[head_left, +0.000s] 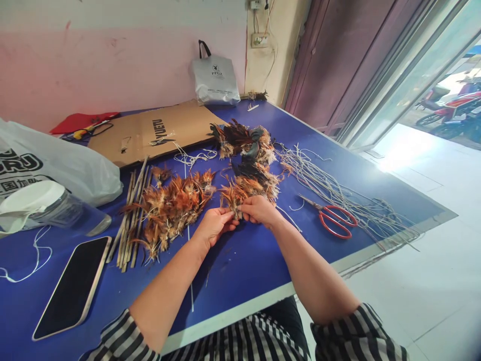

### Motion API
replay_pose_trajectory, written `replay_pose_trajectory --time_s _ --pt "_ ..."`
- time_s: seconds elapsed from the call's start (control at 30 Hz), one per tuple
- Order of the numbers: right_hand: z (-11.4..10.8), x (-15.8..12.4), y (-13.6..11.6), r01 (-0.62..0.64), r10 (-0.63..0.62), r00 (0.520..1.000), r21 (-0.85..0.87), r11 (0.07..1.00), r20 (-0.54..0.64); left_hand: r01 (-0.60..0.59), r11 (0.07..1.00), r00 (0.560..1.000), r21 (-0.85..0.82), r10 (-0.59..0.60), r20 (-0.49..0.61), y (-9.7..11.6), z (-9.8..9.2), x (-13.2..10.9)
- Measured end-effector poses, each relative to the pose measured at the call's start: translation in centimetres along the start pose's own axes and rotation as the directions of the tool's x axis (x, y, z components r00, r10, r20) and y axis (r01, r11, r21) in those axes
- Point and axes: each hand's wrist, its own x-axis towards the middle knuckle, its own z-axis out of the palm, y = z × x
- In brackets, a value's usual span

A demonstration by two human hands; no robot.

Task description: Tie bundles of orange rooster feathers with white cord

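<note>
Between my two hands is a small bunch of brown feathers (230, 196), its lower ends pinched in my fingertips. My left hand (218, 225) grips the bunch from the left, fingers closed. From the right, my right hand (259, 210) pinches it close to the left fingertips. Just behind lies a heap of loose orange and black feathers (259, 175). Left of my hands, tied orange feather bunches (176, 205) lie partly over several thin sticks (130, 220). Scissors with red handles (338, 221) rest to the right of my right hand, beside a spread of pale strings (338, 190).
A phone (73, 288), a clear jar with a white lid (71, 215) and a white plastic bag (71, 155) stand or lie at left. Flattened cardboard (150, 130) and a silver bag (216, 80) are at the back. The blue table's edge (376, 253) runs along the right.
</note>
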Motion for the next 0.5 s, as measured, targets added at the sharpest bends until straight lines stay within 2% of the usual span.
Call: replay_pose_trajectory --time_s 0.13,0.33,0.5 --pt "0.31 0.11 0.06 0.026 -0.026 0.999 -0.002 1.0 -0.042 -0.032 0.999 0.999 0.024 0.032 -0.026 -0.25 0.2 0.22" --pt "0.98 0.86 0.85 0.05 -0.059 0.996 -0.127 0.991 -0.071 0.005 0.997 1.0 -0.075 -0.007 -0.024 -0.41 0.33 0.41" --pt "0.63 0.47 0.34 0.033 -0.04 0.999 -0.197 0.98 -0.033 -0.005 1.0 0.999 0.011 0.006 -0.049 -0.39 0.01 0.45"
